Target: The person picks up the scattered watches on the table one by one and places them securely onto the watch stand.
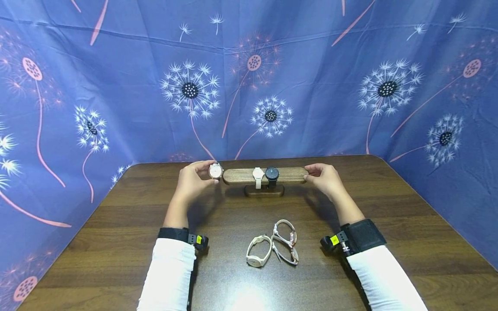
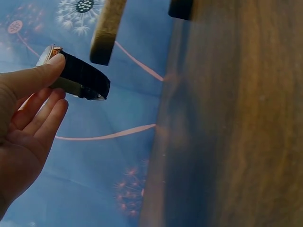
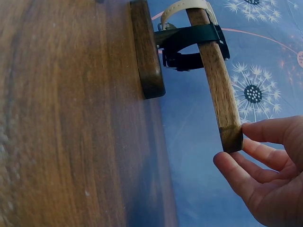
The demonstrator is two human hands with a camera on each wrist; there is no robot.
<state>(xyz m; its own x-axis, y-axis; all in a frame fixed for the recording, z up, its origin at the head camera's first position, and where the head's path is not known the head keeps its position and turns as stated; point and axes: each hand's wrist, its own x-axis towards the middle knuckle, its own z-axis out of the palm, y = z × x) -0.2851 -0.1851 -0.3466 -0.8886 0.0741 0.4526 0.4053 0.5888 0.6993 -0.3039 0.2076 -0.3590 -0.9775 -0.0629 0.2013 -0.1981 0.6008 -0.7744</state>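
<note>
A round pale-faced watch [image 1: 215,171] with a dark strap is held up just beside the left end of a wooden watch stand [image 1: 235,176], apart from its bar. The left hand [image 1: 193,180] clamps this watch between thumb and fingers, its strap a closed loop in the left wrist view. The right hand [image 1: 326,179] has its thumb and fingers closed about the right end of the bar. Near the middle of the bar, a white watch [image 1: 258,173] and a black watch [image 1: 272,173] hang side by side, their straps looped around it above the stand's dark base [image 1: 264,191]. Nearer the person, a cream watch [image 1: 254,261] and two pink-and-white watches [image 1: 292,238] lie close together on the brown wooden desk [image 1: 311,280]. Behind the desk hangs a blue cloth [image 1: 311,77] printed with dandelions.
</note>
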